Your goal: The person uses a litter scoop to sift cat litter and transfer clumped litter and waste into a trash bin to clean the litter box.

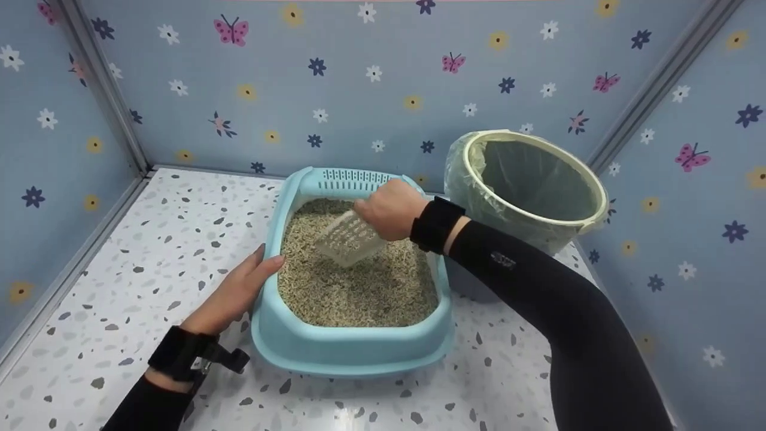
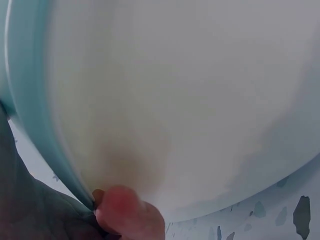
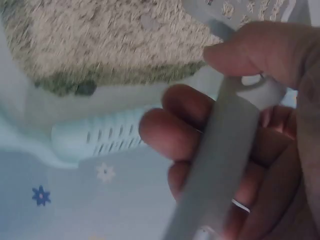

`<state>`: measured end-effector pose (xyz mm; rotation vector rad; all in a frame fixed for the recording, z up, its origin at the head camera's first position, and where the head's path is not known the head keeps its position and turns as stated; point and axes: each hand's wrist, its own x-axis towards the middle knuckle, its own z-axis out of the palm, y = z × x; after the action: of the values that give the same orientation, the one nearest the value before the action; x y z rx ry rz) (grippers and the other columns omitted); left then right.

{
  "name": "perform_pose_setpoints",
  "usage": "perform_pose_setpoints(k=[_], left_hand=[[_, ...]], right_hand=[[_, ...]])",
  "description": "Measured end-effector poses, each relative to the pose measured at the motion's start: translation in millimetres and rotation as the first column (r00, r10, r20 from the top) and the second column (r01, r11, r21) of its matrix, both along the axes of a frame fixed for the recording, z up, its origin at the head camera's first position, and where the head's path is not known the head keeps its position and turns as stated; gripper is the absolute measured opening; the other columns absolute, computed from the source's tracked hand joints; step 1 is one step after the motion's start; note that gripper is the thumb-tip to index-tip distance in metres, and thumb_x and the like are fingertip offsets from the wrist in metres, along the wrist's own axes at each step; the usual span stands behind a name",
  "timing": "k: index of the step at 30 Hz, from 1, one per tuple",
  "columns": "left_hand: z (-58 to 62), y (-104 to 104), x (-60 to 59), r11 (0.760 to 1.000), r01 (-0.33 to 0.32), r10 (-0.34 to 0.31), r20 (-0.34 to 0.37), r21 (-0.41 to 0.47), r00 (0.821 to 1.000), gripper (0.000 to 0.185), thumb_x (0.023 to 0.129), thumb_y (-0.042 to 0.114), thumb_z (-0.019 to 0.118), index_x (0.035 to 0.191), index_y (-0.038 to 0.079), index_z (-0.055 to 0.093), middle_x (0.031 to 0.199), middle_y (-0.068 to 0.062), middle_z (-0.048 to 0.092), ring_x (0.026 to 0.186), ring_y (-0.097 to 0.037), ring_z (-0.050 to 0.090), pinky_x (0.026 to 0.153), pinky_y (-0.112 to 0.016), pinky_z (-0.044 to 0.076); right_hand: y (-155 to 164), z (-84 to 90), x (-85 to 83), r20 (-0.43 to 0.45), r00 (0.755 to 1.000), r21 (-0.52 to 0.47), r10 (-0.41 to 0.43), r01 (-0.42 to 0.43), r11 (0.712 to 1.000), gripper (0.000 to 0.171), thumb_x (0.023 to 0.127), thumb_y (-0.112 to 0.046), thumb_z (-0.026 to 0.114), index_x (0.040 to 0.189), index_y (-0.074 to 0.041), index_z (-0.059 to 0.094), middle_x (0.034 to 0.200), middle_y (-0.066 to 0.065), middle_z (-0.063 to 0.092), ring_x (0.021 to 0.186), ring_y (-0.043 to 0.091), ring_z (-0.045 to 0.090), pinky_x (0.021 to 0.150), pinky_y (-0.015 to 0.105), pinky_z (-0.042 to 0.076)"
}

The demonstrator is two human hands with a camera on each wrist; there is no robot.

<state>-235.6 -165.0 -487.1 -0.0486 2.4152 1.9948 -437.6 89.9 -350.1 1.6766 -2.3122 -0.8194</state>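
A light blue litter box (image 1: 353,350) filled with tan granular cat litter (image 1: 359,299) stands on the speckled surface. My right hand (image 1: 392,208) grips the handle (image 3: 220,145) of a pale slotted litter scoop (image 1: 350,239), fingers curled round it in the right wrist view. The scoop's head is tilted over the litter, its lower edge at or just above the grains; I cannot tell which. At the box's left side my left hand (image 1: 236,293) rests on the rim, thumb on top. In the left wrist view a fingertip (image 2: 122,207) shows by the box's pale side.
Behind and right of the box stands a bin (image 1: 532,179) lined with a translucent bag, its cream ring round the mouth. Flower-printed panels (image 1: 359,90) close off the back and both sides. White speckled floor (image 1: 155,257) surrounds the box.
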Motion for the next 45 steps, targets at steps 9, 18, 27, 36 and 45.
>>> perform_pose_setpoints(k=[9,18,27,36,45], left_hand=[[-1.8,-2.6,0.6,1.000,-0.014,0.014,0.004,-0.011,1.000,0.084,0.117,0.054,0.049,0.181,0.017,0.010,0.174,-0.030,0.035,0.145,-0.045,0.055,0.125,-0.059,0.038],[2.6,-1.6,-2.0,0.999,-0.011,0.011,0.013,-0.040,1.000,0.084,0.116,0.056,0.048,0.181,0.018,0.009,0.169,-0.032,0.041,0.127,-0.039,0.069,0.113,-0.047,0.051],[3.3,-0.3,-0.6,1.000,-0.013,0.014,0.016,-0.021,1.000,0.084,0.116,0.058,0.050,0.181,0.022,0.012,0.169,-0.031,0.042,0.128,-0.042,0.068,0.110,-0.049,0.054],[3.0,0.3,0.6,1.000,-0.001,0.001,0.013,-0.005,1.000,0.085,0.116,0.056,0.050,0.181,0.021,0.009,0.179,-0.028,0.026,0.150,-0.046,0.050,0.124,-0.059,0.040],[4.0,1.8,0.6,1.000,-0.006,0.006,0.020,0.001,1.000,0.086,0.115,0.056,0.051,0.181,0.019,0.010,0.177,-0.029,0.029,0.150,-0.046,0.050,0.125,-0.061,0.038]], right_hand=[[4.8,-3.2,-7.7,0.010,0.992,-0.093,-0.125,0.125,0.988,0.016,0.109,-0.007,0.050,0.118,-0.005,0.064,0.074,0.001,0.052,0.058,0.018,0.047,0.050,0.039,0.052],[12.5,-4.8,-12.4,0.033,0.999,-0.122,-0.034,0.038,0.992,0.017,0.117,-0.014,0.059,0.117,-0.004,0.072,0.099,0.014,0.073,0.071,0.027,0.067,0.062,0.047,0.064],[8.9,-19.5,-16.3,0.043,0.998,-0.051,-0.055,0.057,0.997,0.035,0.124,-0.020,0.039,0.136,0.001,0.064,0.107,0.018,0.069,0.081,0.028,0.067,0.066,0.043,0.065],[2.2,-19.8,-13.3,0.072,0.984,0.072,-0.160,0.155,0.985,0.044,0.123,-0.019,0.038,0.146,0.011,0.060,0.119,0.023,0.071,0.101,0.035,0.072,0.087,0.044,0.064],[-19.1,-40.1,-1.1,-0.058,0.988,0.119,-0.143,0.149,0.982,0.045,0.123,-0.017,0.041,0.161,0.006,0.049,0.126,0.017,0.068,0.080,0.020,0.063,0.062,0.034,0.064]])
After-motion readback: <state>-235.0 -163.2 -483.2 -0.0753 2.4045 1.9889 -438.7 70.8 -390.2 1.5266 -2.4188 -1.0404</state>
